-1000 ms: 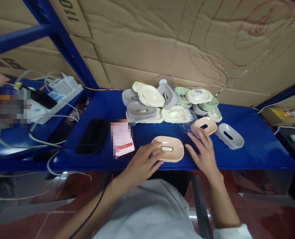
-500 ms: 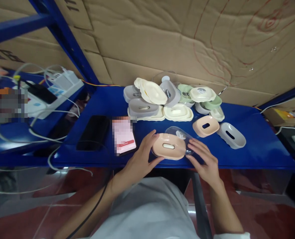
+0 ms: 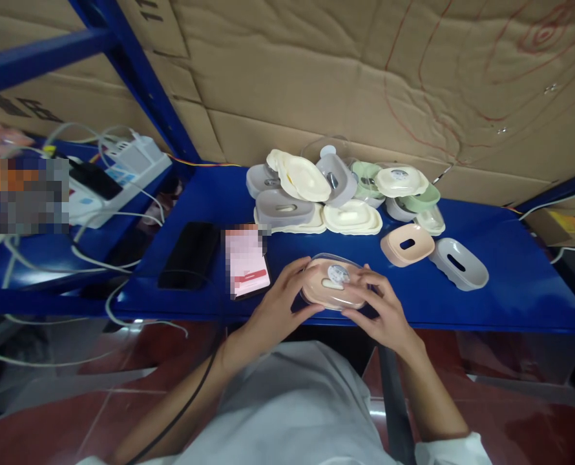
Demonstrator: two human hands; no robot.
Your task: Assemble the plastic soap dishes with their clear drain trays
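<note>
Two hands [image 3: 272,310] around peach dish [image 3: 333,284]

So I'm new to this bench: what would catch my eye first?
Probably both hands at the near edge of the blue shelf: the left hand and right hand hold a peach soap dish under a clear lid. Behind them lies a pile of pastel dishes against the cardboard wall.

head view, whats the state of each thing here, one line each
peach soap dish: held in both hands, clear lid set on top
left hand: gripping its left end
right hand: gripping its right end
second peach dish: uncovered, on shelf
grey dish: uncovered, tilted
black phone: screen dark
</note>
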